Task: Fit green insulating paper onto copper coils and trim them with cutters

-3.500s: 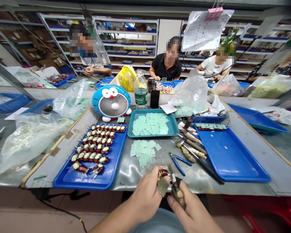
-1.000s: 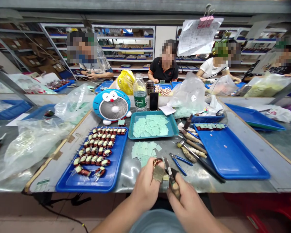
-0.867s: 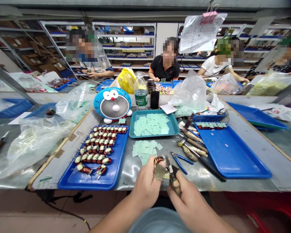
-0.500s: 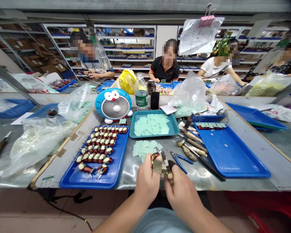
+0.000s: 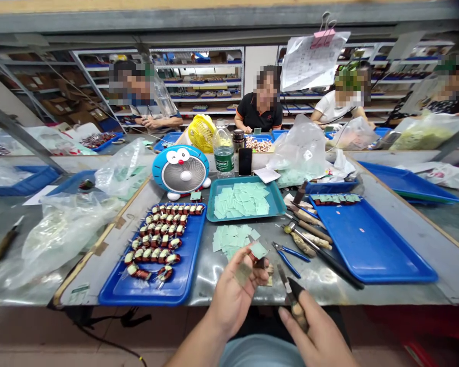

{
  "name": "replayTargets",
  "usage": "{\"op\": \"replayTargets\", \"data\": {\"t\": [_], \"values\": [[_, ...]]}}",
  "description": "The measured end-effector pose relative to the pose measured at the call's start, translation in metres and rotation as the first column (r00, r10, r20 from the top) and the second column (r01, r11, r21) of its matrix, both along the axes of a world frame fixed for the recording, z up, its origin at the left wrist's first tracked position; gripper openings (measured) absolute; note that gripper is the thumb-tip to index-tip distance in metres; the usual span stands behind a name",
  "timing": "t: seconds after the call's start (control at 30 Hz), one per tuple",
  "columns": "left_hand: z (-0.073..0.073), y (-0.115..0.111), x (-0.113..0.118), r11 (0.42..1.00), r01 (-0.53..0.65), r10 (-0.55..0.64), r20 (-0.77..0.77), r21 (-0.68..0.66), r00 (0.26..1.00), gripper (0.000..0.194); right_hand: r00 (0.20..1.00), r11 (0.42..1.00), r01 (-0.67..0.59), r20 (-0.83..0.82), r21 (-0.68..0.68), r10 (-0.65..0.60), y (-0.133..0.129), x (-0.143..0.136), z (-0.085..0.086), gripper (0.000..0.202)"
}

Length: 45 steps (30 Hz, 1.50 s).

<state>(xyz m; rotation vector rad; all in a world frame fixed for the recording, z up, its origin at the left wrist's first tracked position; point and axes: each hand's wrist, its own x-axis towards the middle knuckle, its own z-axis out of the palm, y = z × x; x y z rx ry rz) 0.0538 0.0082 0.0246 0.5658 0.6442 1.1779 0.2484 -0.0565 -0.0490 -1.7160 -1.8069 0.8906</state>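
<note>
My left hand point(image 5: 235, 293) grips a copper-wound coil point(image 5: 254, 258) with a pale green square sheet point(image 5: 258, 250) on its top. Tape covers part of one finger. Lower right, my right hand point(image 5: 313, 323) is closed round the handle of a knife point(image 5: 296, 308), its blade pointing up and left, apart from the coil. A dark cover is on the right thumb or finger. Just beyond my left hand lies a loose pile of green sheets point(image 5: 233, 239). More sheets fill the teal tray point(image 5: 285, 209) behind it.
At left, a blue tray point(image 5: 110, 290) holds rows of wound coils. At right stands a blue tray point(image 5: 390, 255) with several coils along its back edge. Pliers point(image 5: 290, 255), a hammer point(image 5: 321, 255), a bottle point(image 5: 224, 155) and a cartoon fan point(image 5: 181, 171) are around. Several people sit opposite.
The hands have moved apart. My right hand has drawn the knife down and right from the coil. My left hand has turned the coil, and its green sheet now faces up.
</note>
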Motion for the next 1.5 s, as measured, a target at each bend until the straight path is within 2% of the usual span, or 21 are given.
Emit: {"op": "replayTargets", "data": {"t": [0.07, 0.13, 0.27, 0.4, 0.47, 0.6, 0.67, 0.73, 0.8, 1.0, 1.13, 1.3, 1.37, 1.43, 1.5], "values": [[-0.001, -0.004, -0.001, 0.997, 0.046, -0.044, -0.022, 0.058, 0.999, 0.055, 0.993, 0.977, 0.001, 0.119, 0.213, -0.027, 0.005, 0.0, 0.012, 0.041], [-0.003, -0.006, -0.002, 0.988, 0.096, -0.087, -0.083, 0.12, 0.993, 0.054, 0.975, 0.926, -0.057, 0.219, 0.373, -0.028, 0.013, 0.003, 0.026, 0.041], [-0.005, -0.008, -0.005, 0.958, 0.204, -0.164, -0.196, 0.202, 0.967, 0.047, 0.924, 0.822, -0.201, 0.381, 0.533, -0.022, 0.026, 0.014, 0.042, 0.052], [-0.002, -0.007, -0.011, 0.929, 0.24, -0.14, -0.331, 0.282, 0.933, 0.045, 0.892, 0.789, -0.293, 0.451, 0.54, 0.023, 0.032, 0.027, 0.045, 0.054], [0.001, -0.007, -0.014, 0.908, 0.271, -0.11, -0.441, 0.319, 0.891, 0.047, 0.885, 0.783, -0.316, 0.464, 0.535, 0.04, 0.035, 0.032, 0.047, 0.054], [0.008, -0.007, -0.019, 0.858, 0.369, -0.032, -0.68, 0.357, 0.732, 0.048, 0.864, 0.775, -0.369, 0.497, 0.514, 0.081, 0.042, 0.04, 0.051, 0.052], [0.011, -0.008, -0.02, 0.832, 0.408, 0.015, -0.751, 0.376, 0.661, 0.045, 0.855, 0.754, -0.397, 0.511, 0.524, 0.095, 0.046, 0.041, 0.051, 0.051], [0.013, -0.007, -0.02, 0.81, 0.412, 0.073, -0.769, 0.417, 0.635, 0.043, 0.861, 0.729, -0.388, 0.503, 0.564, 0.069, 0.048, 0.039, 0.049, 0.046], [0.014, -0.006, -0.02, 0.798, 0.393, 0.124, -0.764, 0.456, 0.634, 0.04, 0.874, 0.727, -0.356, 0.484, 0.587, 0.038, 0.049, 0.035, 0.046, 0.042], [0.01, -0.001, -0.025, 0.772, 0.393, 0.203, -0.78, 0.499, 0.592, 0.042, 0.904, 0.797, -0.307, 0.421, 0.52, 0.074, 0.04, 0.032, 0.037, 0.055], [0.01, 0.001, -0.027, 0.732, 0.436, 0.24, -0.797, 0.524, 0.555, 0.042, 0.891, 0.767, -0.355, 0.442, 0.535, 0.104, 0.038, 0.035, 0.038, 0.056], [0.008, 0.002, -0.027, 0.659, 0.486, 0.256, -0.779, 0.574, 0.572, 0.046, 0.869, 0.693, -0.432, 0.473, 0.577, 0.147, 0.05, 0.044, 0.045, 0.053], [0.005, 0.002, -0.027, 0.649, 0.481, 0.266, -0.769, 0.589, 0.582, 0.047, 0.862, 0.682, -0.455, 0.477, 0.573, 0.174, 0.054, 0.047, 0.049, 0.051], [0.003, 0.003, -0.026, 0.698, 0.436, 0.234, -0.757, 0.567, 0.61, 0.047, 0.865, 0.718, -0.451, 0.459, 0.53, 0.205, 0.053, 0.045, 0.049, 0.049], [0.001, 0.004, -0.024, 0.8, 0.34, 0.109, -0.675, 0.495, 0.729, 0.046, 0.91, 0.787, -0.368, 0.367, 0.495, 0.194, 0.045, 0.039, 0.044, 0.05]]}}
